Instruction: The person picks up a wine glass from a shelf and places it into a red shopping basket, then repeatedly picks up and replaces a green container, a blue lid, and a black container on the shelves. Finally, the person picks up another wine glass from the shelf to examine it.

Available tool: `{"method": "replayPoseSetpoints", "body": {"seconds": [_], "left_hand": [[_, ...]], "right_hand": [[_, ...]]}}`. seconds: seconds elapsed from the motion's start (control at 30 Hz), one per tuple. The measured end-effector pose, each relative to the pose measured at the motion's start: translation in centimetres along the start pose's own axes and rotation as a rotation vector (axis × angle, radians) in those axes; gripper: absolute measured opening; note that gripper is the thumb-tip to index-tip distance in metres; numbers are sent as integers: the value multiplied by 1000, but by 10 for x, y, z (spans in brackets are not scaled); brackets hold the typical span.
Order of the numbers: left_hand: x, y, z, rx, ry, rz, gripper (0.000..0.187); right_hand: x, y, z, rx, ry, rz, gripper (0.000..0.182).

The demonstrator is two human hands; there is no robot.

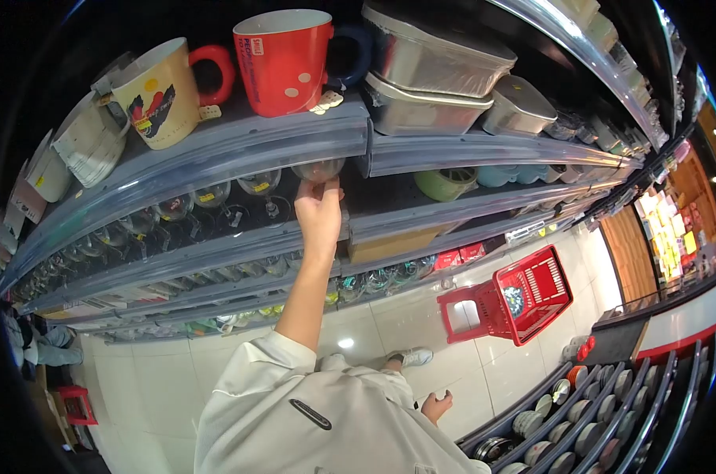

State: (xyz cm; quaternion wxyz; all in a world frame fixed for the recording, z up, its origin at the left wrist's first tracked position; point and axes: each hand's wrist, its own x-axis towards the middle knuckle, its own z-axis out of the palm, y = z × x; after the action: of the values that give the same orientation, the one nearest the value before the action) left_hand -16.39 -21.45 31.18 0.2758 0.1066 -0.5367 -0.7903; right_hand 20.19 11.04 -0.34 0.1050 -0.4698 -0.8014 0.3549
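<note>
My left hand (318,212) reaches up to the shelf under the mugs, its fingers closed around a wine glass (318,170) at the end of a row. The glass's bowl shows above my fingers; its lower part is hidden by my hand. Just to the left stands another wine glass (260,182) with a yellow sticker, and several more run off to the left. Low at my right side hangs my right hand (436,407), fingers loosely apart, with nothing visible in it.
Above are a red mug (283,67), a cream mug (159,95) and metal lidded containers (441,55). A red shopping basket (532,292) stands on the tiled floor (350,328). Racks of round dishes (587,438) line the lower right. Another person's legs (54,347) show at far left.
</note>
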Motion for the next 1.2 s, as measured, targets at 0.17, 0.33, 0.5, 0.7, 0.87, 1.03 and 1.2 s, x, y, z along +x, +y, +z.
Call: {"method": "replayPoseSetpoints", "body": {"seconds": [0.17,0.33,0.5,0.7,0.87,1.03,1.2], "left_hand": [[2,0,1,-47,-19,-57,22],[4,-3,10,-126,-61,-97,22],[9,-11,20,-170,-111,-144,21],[2,-14,35,-351,-84,-285,18],[-3,-31,40,-447,-102,-370,16],[-15,-37,46,-512,-151,-473,12],[-31,-38,49,-516,-196,-516,15]], "right_hand": [[-3,3,-1,-36,-9,24,53],[-10,5,2,-16,-14,25,50],[-17,3,2,-16,-6,56,49],[-23,16,6,-25,28,95,48],[-31,18,5,-21,39,125,48],[-35,20,8,10,44,145,47],[-32,30,15,-18,52,102,47]]}}
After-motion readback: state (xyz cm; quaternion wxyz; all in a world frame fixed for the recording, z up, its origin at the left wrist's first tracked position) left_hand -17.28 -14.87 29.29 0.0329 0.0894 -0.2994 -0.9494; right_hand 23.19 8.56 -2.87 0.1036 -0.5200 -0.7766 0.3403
